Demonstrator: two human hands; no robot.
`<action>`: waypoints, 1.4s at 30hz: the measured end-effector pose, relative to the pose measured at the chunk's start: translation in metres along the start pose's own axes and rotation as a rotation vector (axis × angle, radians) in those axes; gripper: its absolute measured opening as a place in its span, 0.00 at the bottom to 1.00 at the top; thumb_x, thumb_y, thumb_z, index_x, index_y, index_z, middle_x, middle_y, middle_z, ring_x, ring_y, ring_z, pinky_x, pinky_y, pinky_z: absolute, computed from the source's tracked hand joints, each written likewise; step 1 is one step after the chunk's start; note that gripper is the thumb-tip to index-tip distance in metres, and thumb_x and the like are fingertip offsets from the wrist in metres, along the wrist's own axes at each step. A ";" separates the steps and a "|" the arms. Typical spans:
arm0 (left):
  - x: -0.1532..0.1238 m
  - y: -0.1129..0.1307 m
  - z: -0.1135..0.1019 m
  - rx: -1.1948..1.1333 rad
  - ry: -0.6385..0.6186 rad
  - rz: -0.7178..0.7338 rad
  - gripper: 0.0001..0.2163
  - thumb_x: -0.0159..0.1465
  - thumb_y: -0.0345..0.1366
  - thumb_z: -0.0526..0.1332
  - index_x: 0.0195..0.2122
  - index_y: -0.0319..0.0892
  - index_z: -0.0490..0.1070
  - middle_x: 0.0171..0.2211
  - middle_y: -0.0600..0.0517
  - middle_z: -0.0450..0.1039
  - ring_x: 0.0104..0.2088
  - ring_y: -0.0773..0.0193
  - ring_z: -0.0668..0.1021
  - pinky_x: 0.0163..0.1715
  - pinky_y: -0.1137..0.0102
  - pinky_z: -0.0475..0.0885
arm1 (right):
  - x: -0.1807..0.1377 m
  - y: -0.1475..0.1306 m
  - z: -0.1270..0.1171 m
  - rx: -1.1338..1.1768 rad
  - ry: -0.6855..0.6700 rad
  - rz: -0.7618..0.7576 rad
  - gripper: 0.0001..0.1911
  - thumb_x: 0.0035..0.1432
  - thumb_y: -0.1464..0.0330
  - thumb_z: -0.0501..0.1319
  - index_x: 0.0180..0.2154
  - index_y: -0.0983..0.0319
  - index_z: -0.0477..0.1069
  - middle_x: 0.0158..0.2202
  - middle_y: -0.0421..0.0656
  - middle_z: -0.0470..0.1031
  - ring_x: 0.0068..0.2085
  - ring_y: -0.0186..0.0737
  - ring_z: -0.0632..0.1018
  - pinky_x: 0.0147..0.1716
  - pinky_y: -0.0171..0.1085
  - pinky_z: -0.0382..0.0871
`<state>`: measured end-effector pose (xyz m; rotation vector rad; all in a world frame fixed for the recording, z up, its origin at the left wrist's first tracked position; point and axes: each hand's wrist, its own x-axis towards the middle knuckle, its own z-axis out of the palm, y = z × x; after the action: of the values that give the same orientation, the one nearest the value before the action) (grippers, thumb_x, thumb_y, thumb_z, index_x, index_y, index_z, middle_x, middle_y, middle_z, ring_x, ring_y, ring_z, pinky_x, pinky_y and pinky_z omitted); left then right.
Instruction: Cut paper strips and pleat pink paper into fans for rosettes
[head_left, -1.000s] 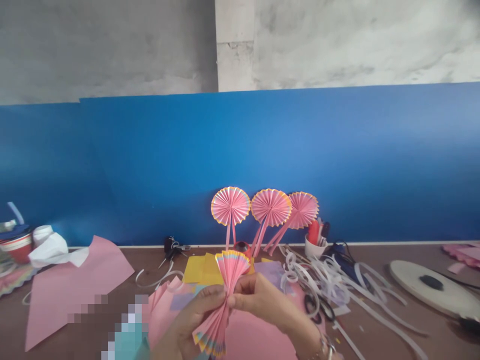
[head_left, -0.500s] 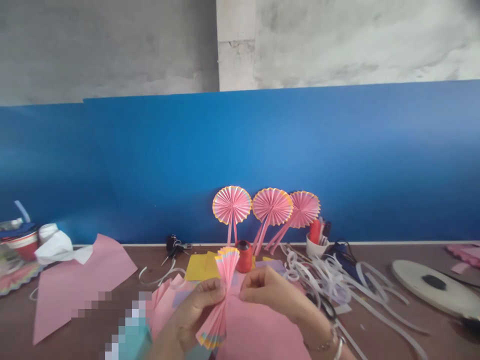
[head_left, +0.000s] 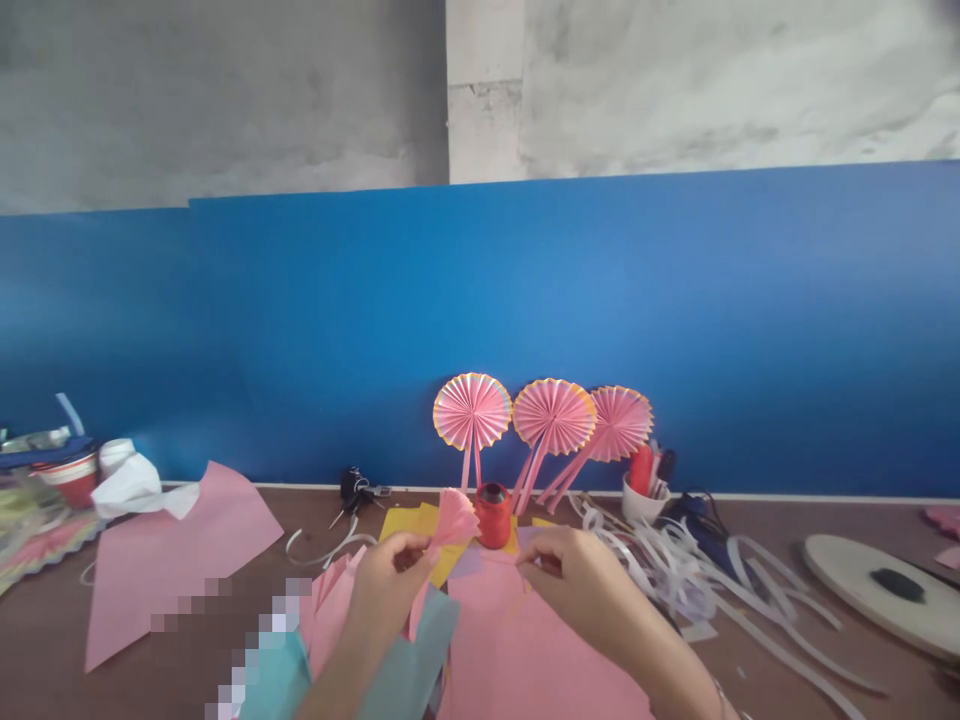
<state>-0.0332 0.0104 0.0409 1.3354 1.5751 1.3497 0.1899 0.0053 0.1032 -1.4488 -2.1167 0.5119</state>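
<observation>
My left hand (head_left: 386, 590) pinches a pleated pink paper (head_left: 456, 520) at its narrow middle; its upper folds fan out, while the lower part is mostly behind my fingers. To the right, my right hand (head_left: 577, 575) is closed, thumb against fingertips, a short way from the pleated paper. Whatever lies in that pinch is too fine to make out. Just beyond the two hands stands a red spool of thread (head_left: 493, 522). Pink paper sheets (head_left: 517, 640) lie under my hands, with a blue-grey sheet (head_left: 427, 645) beside them.
Three finished round pink fans (head_left: 473, 412) lean on the blue partition (head_left: 375, 300). Curled white strips (head_left: 675, 570), a white cup of pens (head_left: 641, 500) and a pale oval disc (head_left: 847, 565) lie right. Keys (head_left: 356, 492) and a large pink sheet (head_left: 172, 560) are left.
The pleated paper has turned and dropped lower in my left hand. My right hand has moved away from it to the right. The view has shifted slightly left.
</observation>
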 end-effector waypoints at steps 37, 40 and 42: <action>-0.015 0.032 -0.010 -0.104 -0.071 0.040 0.18 0.54 0.44 0.63 0.43 0.40 0.75 0.28 0.52 0.75 0.31 0.59 0.77 0.31 0.71 0.70 | 0.019 0.020 0.045 0.178 -0.131 0.028 0.10 0.43 0.73 0.55 0.20 0.64 0.75 0.20 0.39 0.70 0.23 0.31 0.65 0.23 0.31 0.53; -0.005 0.019 -0.010 0.028 -0.024 0.048 0.15 0.53 0.44 0.62 0.35 0.38 0.77 0.29 0.48 0.77 0.33 0.56 0.78 0.33 0.68 0.71 | 0.011 0.012 0.042 0.104 -0.205 -0.029 0.11 0.44 0.74 0.54 0.21 0.62 0.75 0.20 0.38 0.69 0.23 0.30 0.64 0.22 0.31 0.51; -0.001 0.011 -0.008 0.134 0.004 0.067 0.12 0.52 0.42 0.60 0.31 0.39 0.76 0.28 0.48 0.77 0.32 0.55 0.78 0.32 0.67 0.70 | 0.006 0.008 0.037 0.080 -0.199 -0.049 0.10 0.45 0.73 0.54 0.20 0.62 0.73 0.20 0.38 0.68 0.23 0.30 0.62 0.21 0.31 0.50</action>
<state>-0.0372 0.0067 0.0531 1.4783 1.6622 1.3066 0.1714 0.0129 0.0709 -1.3470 -2.2507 0.7405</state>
